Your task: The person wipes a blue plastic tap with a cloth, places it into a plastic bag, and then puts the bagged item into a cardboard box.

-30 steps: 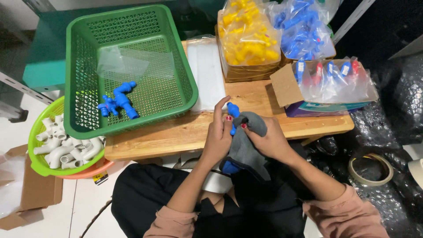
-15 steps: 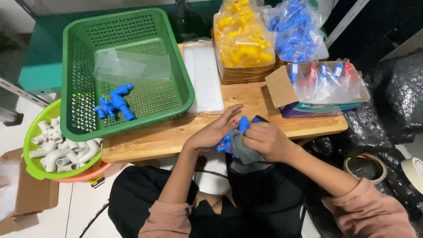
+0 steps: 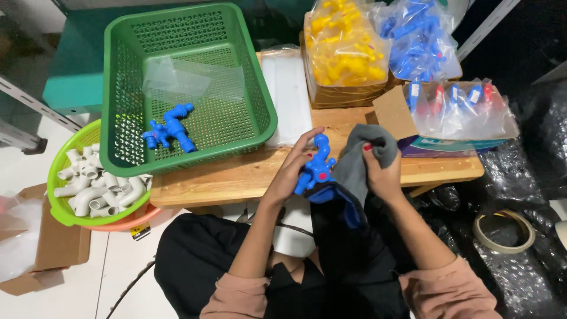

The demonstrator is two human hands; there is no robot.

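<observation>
A wooden table (image 3: 236, 177) crowded with a green basket (image 3: 260, 94) and bagged taps.
A blue tap (image 3: 316, 168) is pinched by the left hand (image 3: 292, 168); a grey cloth (image 3: 360, 159) is gripped by the right hand (image 3: 381, 174); loosely pinched, the tap might slip.

The left hand (image 3: 293, 168) holds a blue tap (image 3: 316, 166); the right hand (image 3: 381, 174) bunches a grey cloth (image 3: 361, 160) beside it.

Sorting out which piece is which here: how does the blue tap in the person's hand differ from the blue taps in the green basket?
The held blue tap is gripped by the left hand beside a grey cloth in the right hand; the blue taps in the basket lie loose and untouched. The held tap stands roughly upright above the wooden table; the others lie flat in the green basket. They share the same blue plastic.
</observation>
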